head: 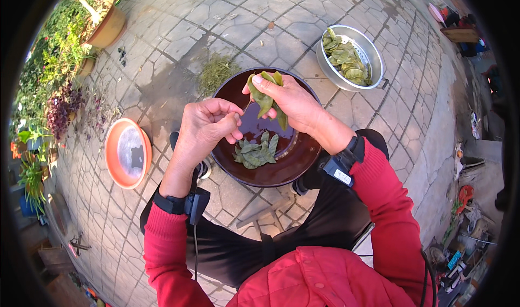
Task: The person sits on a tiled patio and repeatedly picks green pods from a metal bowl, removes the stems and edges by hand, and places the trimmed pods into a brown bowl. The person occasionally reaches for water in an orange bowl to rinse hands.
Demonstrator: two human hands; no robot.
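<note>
Several flat green bean pods (261,97) are held in my right hand (292,99), the thumb pressed over them. My left hand (213,124) pinches a thin strand (246,106) between thumb and forefinger, just left of the pods. Both hands are above a wide dark brown basin (300,160) set between my feet. A small heap of flat green pods (256,150) lies in the basin, below my left hand. Shiny wet-looking patches show on the basin's inside.
A metal strainer pot (375,59) holding many flat pods stands at the upper right. Beyond the basin's far left rim lies a pile of thin green strings (217,72). An orange basin (148,152) with suds sits at the left. Potted plants (106,26) line the left edge of the paving.
</note>
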